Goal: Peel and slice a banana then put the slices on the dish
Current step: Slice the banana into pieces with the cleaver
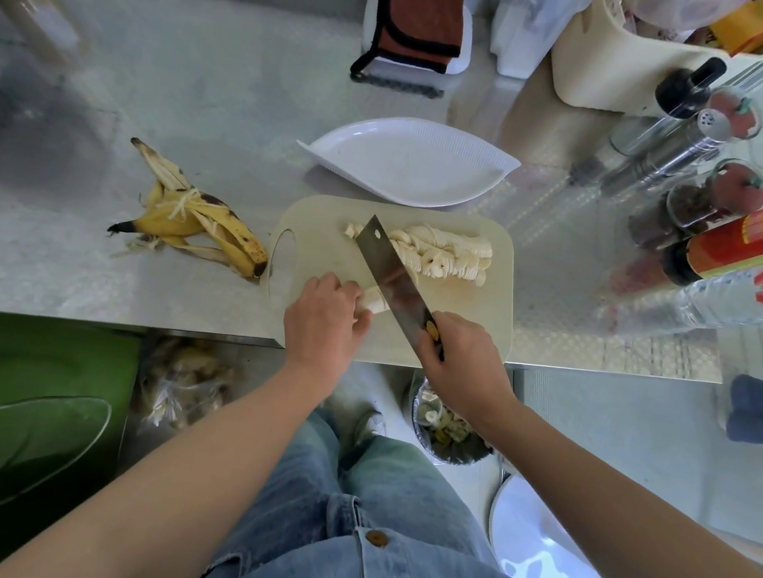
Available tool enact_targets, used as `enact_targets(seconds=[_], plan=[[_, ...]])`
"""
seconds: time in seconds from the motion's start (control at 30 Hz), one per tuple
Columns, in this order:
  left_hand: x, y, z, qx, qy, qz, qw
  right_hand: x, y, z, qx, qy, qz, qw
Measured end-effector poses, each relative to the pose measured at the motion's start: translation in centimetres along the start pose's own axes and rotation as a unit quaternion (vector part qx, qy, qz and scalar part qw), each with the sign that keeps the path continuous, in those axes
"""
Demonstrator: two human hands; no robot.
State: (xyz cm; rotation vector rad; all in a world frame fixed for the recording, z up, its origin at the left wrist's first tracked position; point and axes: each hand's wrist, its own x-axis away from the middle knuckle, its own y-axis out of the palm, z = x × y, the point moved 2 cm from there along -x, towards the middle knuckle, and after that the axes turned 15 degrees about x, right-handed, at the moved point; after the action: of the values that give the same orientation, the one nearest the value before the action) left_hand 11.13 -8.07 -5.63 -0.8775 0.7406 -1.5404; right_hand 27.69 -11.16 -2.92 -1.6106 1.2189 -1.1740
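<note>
- Banana stub [376, 304]: the last uncut piece lies on the near part of the cutting board [489, 315], its long axis running roughly left to right, with its free end poking out toward the knife [394, 273].
- Left hand [326, 317]: it sits directly on the stub's left end, fingers curled over it and pinning it down. This is the nearer hand to the fruit.
- Right hand [463, 358]: it is closed around the knife handle, just to the right of the stub. The blade slants from near-right to far-left and crosses the stub's exposed end close to the left fingertips.
- Judgement: the slicing looks almost finished. Any coming cut has very little stub to work with, so the fingers will need to draw back.
- Slices [444, 253]: they lie in overlapping rows on the far half of the board, beyond the blade.
- Dish [412, 169]: white, leaf-shaped and holding nothing, it lies just beyond the board's far edge, so the transfer would go straight away from the person.
- Peel [191, 221]: it lies splayed on the bench [178, 75], left of the board.
- Surroundings: the bench is steel. Bottles [742, 243] crowd its right side, and a folded cloth [421, 25] sits at the back.
</note>
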Motion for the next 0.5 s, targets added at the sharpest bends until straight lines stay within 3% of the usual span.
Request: enact_targets(seconds=[0.5], plan=[[0.02,0.20,-0.64,0.004,-0.013,0.001,1.000,-0.08,0.74,-0.59,0.022,0.005,-0.043,0.999]])
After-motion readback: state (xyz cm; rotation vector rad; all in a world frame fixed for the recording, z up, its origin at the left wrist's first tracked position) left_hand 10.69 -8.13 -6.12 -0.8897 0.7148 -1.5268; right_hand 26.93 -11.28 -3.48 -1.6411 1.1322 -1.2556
